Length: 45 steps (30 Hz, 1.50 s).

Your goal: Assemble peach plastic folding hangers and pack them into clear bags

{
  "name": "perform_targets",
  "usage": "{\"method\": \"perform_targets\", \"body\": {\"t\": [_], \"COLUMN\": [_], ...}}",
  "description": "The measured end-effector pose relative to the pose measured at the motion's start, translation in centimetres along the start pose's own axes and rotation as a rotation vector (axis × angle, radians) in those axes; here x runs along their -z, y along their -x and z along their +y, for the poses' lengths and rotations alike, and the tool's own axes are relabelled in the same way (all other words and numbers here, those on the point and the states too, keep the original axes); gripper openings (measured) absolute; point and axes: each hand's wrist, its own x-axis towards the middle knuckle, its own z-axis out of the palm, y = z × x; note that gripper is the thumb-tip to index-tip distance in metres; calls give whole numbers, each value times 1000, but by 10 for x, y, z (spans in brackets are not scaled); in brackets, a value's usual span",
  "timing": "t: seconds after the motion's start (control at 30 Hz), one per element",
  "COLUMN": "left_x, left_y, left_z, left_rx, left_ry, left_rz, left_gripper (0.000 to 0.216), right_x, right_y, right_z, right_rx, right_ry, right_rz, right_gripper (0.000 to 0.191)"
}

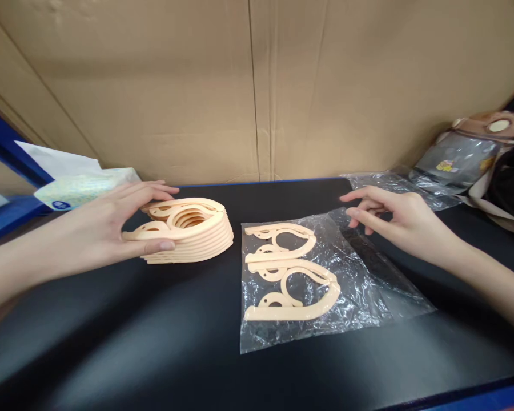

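A neat stack of beige folding hangers (188,245), folded up, lies on the black table left of centre. My left hand (120,222) grips its left end, the thumb along the near side and the fingers over the far side. To the right a clear plastic bag (360,308) lies flat with two folded hangers (317,308) inside, side by side. Over the bag's far right part hovers my right hand (385,214), palm down. Its fingers are loosely bent, with thumb and forefinger apart and nothing between them.
Cardboard (175,103) walls off the back of the table (163,354). A tissue pack (85,185) stands behind my left hand. At the back right are crumpled clear plastic (381,180), a grey see-through bottle (458,157) with a brown lid, and a dark item with a pale strap (488,205).
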Motion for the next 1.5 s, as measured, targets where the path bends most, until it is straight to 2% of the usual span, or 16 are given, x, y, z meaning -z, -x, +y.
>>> {"method": "perform_targets", "body": {"t": [0.1, 0.23, 0.37, 0.43, 0.5, 0.57, 0.63, 0.7, 0.8, 1.0, 1.23, 1.5], "left_x": [2, 6, 6, 0, -8, -15, -21, -24, -30, -42, -39, -37], "left_y": [0, -1, -3, -4, -5, -7, -11, -16, -20, -16, -11, -9], "left_z": [3, 11, 39, 65, 94, 121, 140, 150, 152, 142, 136, 136], "left_rx": [4, -33, -89, -145, -228, -231, -284, -308, -304, -268, -291, -206], "left_ry": [-7, -80, -135, -158, -127, -81, -72, -88, -73, 50, 43, 226], "left_rz": [25, 151, 308, 384, 398, 398, 410, 432, 460, 440, 416, 382], "left_gripper": [73, 72, 74, 74, 70, 64, 66, 68, 72, 75, 67, 61], "right_x": [0, 1, -2, -6, -12, -16, -19, -20, -18, -14, -14, -12], "right_y": [0, 2, 7, 11, 16, 21, 24, 24, 22, 18, 17, 17], "right_z": [0, -2, -15, -27, -40, -50, -55, -55, -48, -38, -37, -33], "right_rx": [-1, 10, 31, 24, 3, -28, -70, -106, -135, -163, -182, -184], "right_ry": [9, 7, -105, -229, -360, -480, -592, -681, -727, -722, -733, -732], "right_rz": [2, 45, 105, 48, -89, -259, -372, -416, -413, -366, -405, -437], "right_gripper": [36, 32, 28, 28, 29, 27, 32, 37, 35, 33, 34, 33]}}
